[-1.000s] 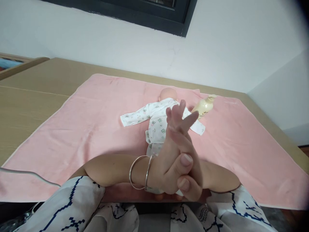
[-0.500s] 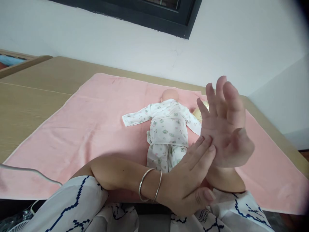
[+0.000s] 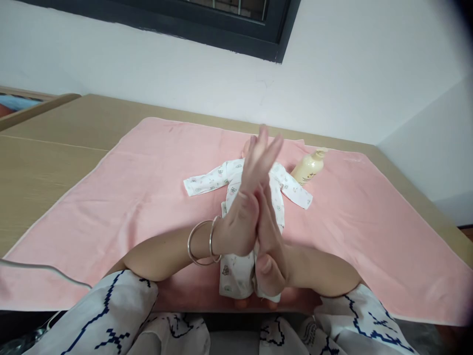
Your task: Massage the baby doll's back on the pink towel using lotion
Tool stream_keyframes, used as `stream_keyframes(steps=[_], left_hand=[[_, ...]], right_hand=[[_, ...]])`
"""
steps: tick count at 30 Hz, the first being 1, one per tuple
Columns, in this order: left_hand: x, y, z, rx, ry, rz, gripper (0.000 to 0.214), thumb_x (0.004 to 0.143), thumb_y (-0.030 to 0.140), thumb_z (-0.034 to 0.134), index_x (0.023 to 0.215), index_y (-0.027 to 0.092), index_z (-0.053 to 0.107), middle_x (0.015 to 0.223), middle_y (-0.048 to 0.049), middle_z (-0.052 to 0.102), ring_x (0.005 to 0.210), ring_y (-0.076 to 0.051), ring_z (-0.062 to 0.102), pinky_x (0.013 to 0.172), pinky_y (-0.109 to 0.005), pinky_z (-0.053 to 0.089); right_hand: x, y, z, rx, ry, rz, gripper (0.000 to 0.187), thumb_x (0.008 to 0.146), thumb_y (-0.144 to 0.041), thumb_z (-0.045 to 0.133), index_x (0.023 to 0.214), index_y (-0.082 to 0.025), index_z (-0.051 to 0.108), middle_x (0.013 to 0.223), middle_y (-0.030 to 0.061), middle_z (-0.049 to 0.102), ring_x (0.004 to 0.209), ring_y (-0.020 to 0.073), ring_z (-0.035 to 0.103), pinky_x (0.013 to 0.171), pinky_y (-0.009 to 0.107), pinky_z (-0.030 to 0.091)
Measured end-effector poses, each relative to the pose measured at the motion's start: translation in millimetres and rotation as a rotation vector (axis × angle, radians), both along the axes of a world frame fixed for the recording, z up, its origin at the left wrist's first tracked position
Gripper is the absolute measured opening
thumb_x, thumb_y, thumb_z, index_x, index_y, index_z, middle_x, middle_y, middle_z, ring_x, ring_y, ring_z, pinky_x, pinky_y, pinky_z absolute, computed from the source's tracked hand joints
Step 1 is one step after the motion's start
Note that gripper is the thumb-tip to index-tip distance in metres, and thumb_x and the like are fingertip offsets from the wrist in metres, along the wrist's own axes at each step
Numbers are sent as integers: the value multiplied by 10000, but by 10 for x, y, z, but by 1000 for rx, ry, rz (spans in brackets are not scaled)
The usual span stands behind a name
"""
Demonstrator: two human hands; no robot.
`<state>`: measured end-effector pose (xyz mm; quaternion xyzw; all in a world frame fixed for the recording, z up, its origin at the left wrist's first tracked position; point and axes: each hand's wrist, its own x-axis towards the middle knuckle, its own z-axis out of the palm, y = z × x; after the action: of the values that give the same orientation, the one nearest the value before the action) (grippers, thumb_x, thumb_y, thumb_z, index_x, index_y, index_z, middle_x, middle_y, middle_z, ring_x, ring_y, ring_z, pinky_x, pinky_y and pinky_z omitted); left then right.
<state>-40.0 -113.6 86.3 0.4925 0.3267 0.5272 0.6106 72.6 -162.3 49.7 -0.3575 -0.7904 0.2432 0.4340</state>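
Note:
Above the doll, my left hand (image 3: 238, 222) and my right hand (image 3: 270, 246) meet palm to palm. The fingers of both are stretched out, the upper ones pointing up and a little blurred; I see no object between the palms. Behind them a doll (image 3: 234, 276) lies on its back in a white printed top and trousers, arms spread. My hands hide most of its head and the middle of its body. A pale yellow pump bottle (image 3: 308, 166) with a label leans or lies beside the doll's arm on the right.
A pink cloth (image 3: 158, 182) covers much of the wooden table (image 3: 48, 167). A white cable (image 3: 44, 267) crosses its left front corner. At the back stands a white wall with a dark window frame (image 3: 221, 34). A wooden edge (image 3: 40, 108) rises at the far left.
My right hand has moved left from beside the doll, and my left hand has turned upright, so the palms now meet over the doll. The bottle has come into fuller view.

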Motion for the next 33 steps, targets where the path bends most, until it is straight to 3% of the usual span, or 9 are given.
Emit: stream_keyframes(steps=[3,6,8,11,14,17,24,30,33], left_hand=[[45,191,96,218,46,130,704,1002,711,107,1545,356,380,1622,35,398,1603,-278,19,1301,-462,164],[113,486,54,380,62,223,580,1064,569,143,1474,333,479,1644,57,368,1590,-202,147,1304,-347,135],[162,734,-94,363,120,286,511,1088,470,193,1426,277,525,1621,12,407,1554,-163,256,1280,-289,173],[218,1119,-437,252,283,293,421,1081,373,278,1334,216,575,1535,-74,508,1459,-166,416,1235,-292,267],[241,1440,-791,303,496,340,373,1055,286,299,1130,172,646,1259,-129,679,1234,-212,598,1145,-344,397],[245,1638,-1054,395,618,334,329,1027,272,357,873,188,636,957,-108,722,933,-234,668,963,-383,520],[208,1682,-1341,570,673,414,327,1016,279,341,819,212,593,905,-106,691,910,-253,645,962,-447,512],[102,1616,-1398,692,721,401,365,1034,302,304,1086,177,643,1131,-129,718,1084,-244,647,1041,-454,505],[85,1610,-1411,716,778,390,371,1013,283,331,1167,149,641,1213,-143,712,1155,-259,638,1085,-482,492]], right_hand=[[3,-5,166,-36,-1,30,719,991,-676,256,1606,-474,-57,1704,-193,104,1591,262,80,1309,544,207],[38,222,227,-39,99,74,624,1044,-538,312,1628,-390,146,1699,-103,220,1567,245,239,1302,486,267],[68,488,156,-87,125,-43,596,1060,-534,273,1615,-316,259,1667,-33,332,1545,239,306,1288,481,292],[102,922,-63,-50,-42,-241,666,1047,-584,267,1581,-200,367,1637,63,395,1571,258,238,1306,516,192],[141,1247,-280,-31,-286,-331,665,1060,-503,232,1559,-92,388,1619,146,410,1557,293,271,1286,533,197],[208,1421,-383,-25,-568,-396,591,1067,-365,243,1512,-37,450,1583,189,452,1546,318,288,1272,539,187],[348,1521,-378,37,-850,-297,567,1068,-366,280,1553,-100,407,1630,121,393,1554,318,265,1270,554,181],[605,1731,-370,112,-793,-92,484,1048,-410,407,1468,-214,548,1615,57,424,1551,265,294,1285,509,186],[687,1806,-370,57,-726,-170,545,1048,-437,401,1507,-157,492,1634,106,384,1549,275,297,1272,500,231]])
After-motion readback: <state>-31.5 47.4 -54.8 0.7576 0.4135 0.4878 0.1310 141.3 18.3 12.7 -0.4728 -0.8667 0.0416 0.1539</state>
